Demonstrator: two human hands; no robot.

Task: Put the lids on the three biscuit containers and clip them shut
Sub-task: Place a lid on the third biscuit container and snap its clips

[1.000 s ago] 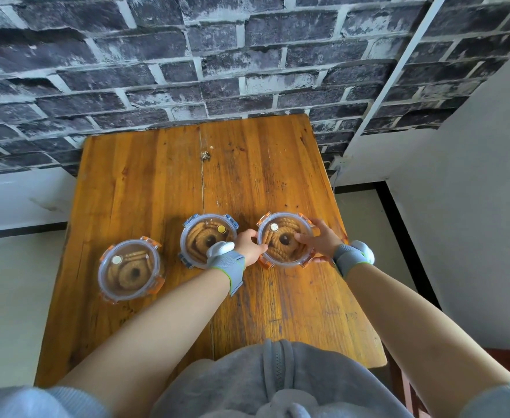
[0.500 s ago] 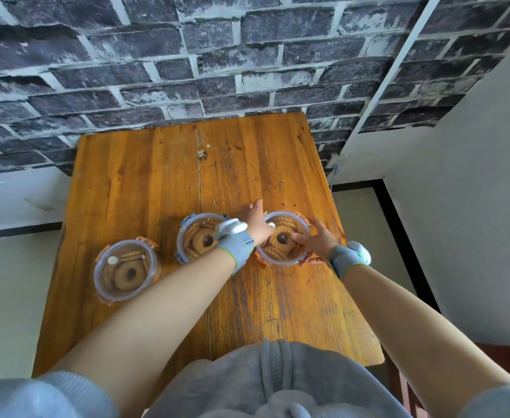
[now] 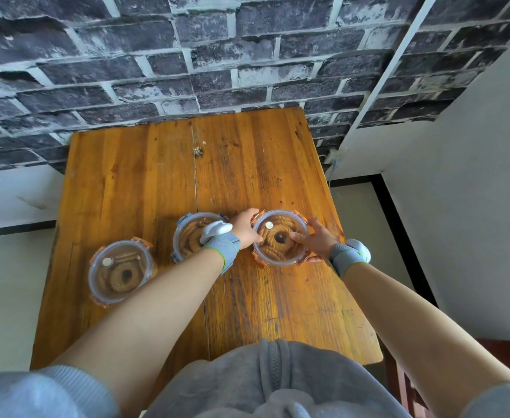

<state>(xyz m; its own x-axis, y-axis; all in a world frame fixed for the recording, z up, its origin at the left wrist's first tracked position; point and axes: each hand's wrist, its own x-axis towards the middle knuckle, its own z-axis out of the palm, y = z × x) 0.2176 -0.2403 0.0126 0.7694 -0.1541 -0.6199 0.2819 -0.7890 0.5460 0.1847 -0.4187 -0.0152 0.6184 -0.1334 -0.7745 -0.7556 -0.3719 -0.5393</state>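
Three biscuit containers sit lidded along the table (image 3: 145,182). Both hands bracket the right container (image 3: 280,237): left hand (image 3: 245,227) grips its far-left rim, right hand (image 3: 315,239) presses the lid, probably steadying it for clipping.

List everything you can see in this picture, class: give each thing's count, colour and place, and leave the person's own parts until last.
Table: one, orange-brown wood, centre, against the wall.
Orange-clipped biscuit containers: two, clear with lids on; one at left, one at right between both hands.
Blue-clipped biscuit container: one, clear, middle of the row, partly behind the left wrist.
Brick wall: one, dark grey with pale mortar, behind the table.
Plain wall: one, pale grey, right.
Left hand: on the right container's left rim.
Right hand: on its right side.
Wristbands: two, grey with white pods, left, right.
Hoodie: grey, bottom.
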